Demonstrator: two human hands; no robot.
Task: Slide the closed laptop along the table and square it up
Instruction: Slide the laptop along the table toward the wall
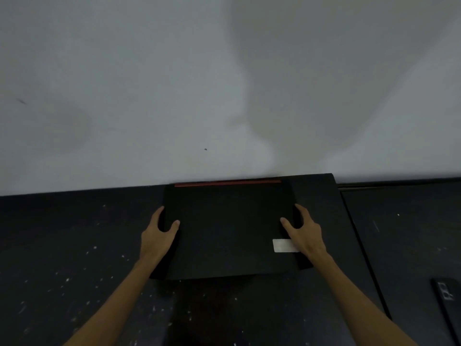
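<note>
one closed laptop (228, 231) flat on the dark tabletop (74, 245), far edge hard against the wall (124, 96). left hand (157, 236) and right hand (305, 233) each grip a side edge, thumbs on lid. bare tabletop left and near side; a seam (361, 245) close on the right.

Far side: blocked by wall (174, 96), laptop (228, 231) rear edge set against it. Left: open table (62, 245) surface, only pale specks noted. Right: table seam, then dark flat device (446, 295) near edge. Near side: unobstructed.
</note>
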